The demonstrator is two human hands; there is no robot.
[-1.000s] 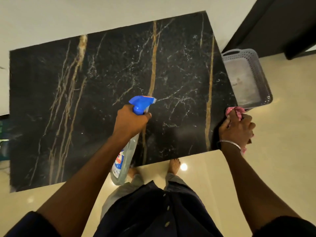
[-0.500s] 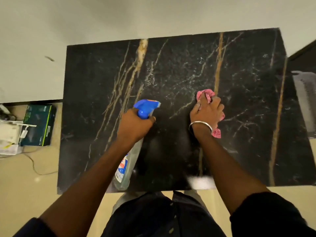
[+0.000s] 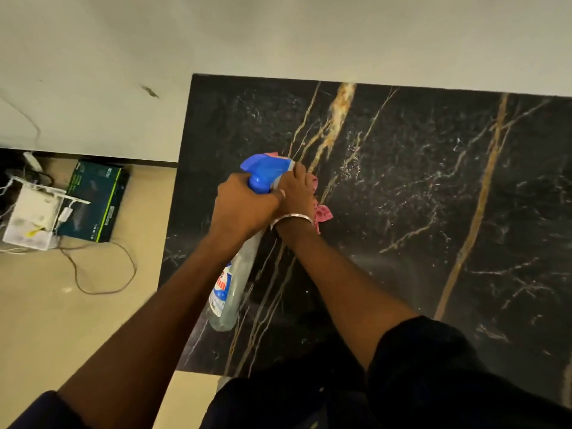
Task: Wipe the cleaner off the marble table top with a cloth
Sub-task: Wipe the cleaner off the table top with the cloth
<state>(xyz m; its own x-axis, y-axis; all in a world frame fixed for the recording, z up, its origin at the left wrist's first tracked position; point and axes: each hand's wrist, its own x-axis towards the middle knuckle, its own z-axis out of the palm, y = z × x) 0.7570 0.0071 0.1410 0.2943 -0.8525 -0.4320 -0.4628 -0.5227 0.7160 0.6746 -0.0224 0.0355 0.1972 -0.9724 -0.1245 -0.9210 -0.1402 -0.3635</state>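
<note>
Right hand (image 3: 294, 198) slid cloth (image 3: 323, 213) left, against left hand (image 3: 244, 209) gripping bottle (image 3: 234, 284).

Head view, sole camera. Worn on your head; wide-angle; faces forward and steeply down. Near range: your forearms (image 3: 337, 274) enter from the bottom edge, left hand (image 3: 243, 209) and right hand (image 3: 293, 196) touching at mid-frame. Right of frame: marble table top (image 3: 433, 181); left: floor (image 3: 62, 320); top: wall (image 3: 278, 32).

The bench (image 3: 402, 212) is black marble — streaked with gold bands and fine white veins. The cloth (image 3: 323, 213) is pink. The spray bottle (image 3: 232, 292) is clear, with a blue head and a blue, white and red label. The box (image 3: 93, 205) on the beige floor (image 3: 46, 305) is dark teal, edged green.
</note>
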